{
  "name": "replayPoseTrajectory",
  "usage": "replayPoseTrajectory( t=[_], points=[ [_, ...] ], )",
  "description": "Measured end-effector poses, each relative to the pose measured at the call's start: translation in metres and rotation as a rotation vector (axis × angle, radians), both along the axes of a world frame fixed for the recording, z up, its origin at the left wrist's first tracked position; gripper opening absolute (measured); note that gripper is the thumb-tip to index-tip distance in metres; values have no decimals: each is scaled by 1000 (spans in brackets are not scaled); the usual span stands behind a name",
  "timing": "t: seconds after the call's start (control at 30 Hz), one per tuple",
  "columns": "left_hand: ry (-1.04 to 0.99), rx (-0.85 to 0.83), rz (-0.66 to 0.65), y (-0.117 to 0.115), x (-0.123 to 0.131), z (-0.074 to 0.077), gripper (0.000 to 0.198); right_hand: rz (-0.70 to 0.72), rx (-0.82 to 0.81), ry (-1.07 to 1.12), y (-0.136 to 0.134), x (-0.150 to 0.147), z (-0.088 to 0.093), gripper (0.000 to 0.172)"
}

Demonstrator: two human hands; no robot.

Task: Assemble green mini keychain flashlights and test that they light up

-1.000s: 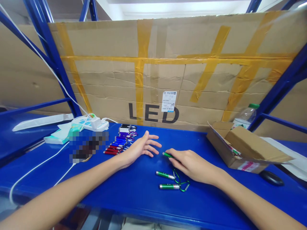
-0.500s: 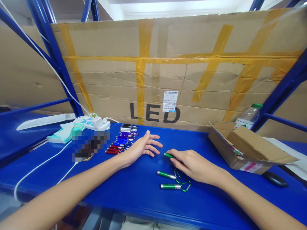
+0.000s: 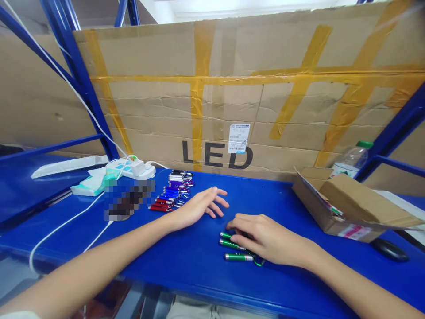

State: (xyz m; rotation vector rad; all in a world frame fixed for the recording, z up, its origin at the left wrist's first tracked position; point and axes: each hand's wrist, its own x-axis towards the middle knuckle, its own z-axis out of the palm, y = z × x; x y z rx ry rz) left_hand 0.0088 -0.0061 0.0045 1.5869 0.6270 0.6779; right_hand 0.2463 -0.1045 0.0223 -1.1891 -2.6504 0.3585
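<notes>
My right hand [image 3: 262,235] has its fingers curled over a green keychain flashlight [image 3: 225,235] lying uppermost of three on the blue table. Only the silver-tipped end of that one shows; the hand hides the rest. Just below it lie a second green flashlight [image 3: 229,243] and a third green flashlight [image 3: 237,257], roughly parallel, with green carabiner clips partly under the hand. My left hand [image 3: 207,204] is held with fingers apart and nothing in it. To its left runs a column of small flashlights [image 3: 171,192] in red, blue, purple, silver and black, clips pointing right.
An open cardboard box [image 3: 332,212] stands at the right, with a black computer mouse [image 3: 389,249] and a plastic bottle [image 3: 353,159] beside it. At the left are a white power strip [image 3: 146,170], cables and a tissue pack [image 3: 88,185]. Large taped cardboard [image 3: 159,110] walls the back.
My right hand has brought the green flashlight down and slightly left, beside the other two. My left hand has shifted little and stays spread. The view has turned slightly.
</notes>
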Motion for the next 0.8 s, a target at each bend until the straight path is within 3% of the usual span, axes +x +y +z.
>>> replayPoseTrajectory(
  t=[0.1,0.23,0.33,0.4,0.53,0.7,0.8],
  points=[
    [148,304,-66,-11,-3,2,62,-29,50,-15,3,3,-1,29],
    [312,591,-199,-31,-3,6,49,-202,124,-60,13,12,-2,28],
    [355,776,-266,-43,1,4,62,-310,146,-70,17,18,-2,26],
    [383,863,-299,-47,3,1,64,-355,148,-105,19,18,-3,25],
    [452,951,-330,-45,1,-1,47,-359,146,-170,19,17,-7,26],
    [545,1053,-402,-44,-12,15,43,-318,131,-187,21,17,-11,24],
    [635,1087,-425,-55,-35,27,43,-303,125,-196,21,18,-10,26]
  ],
)
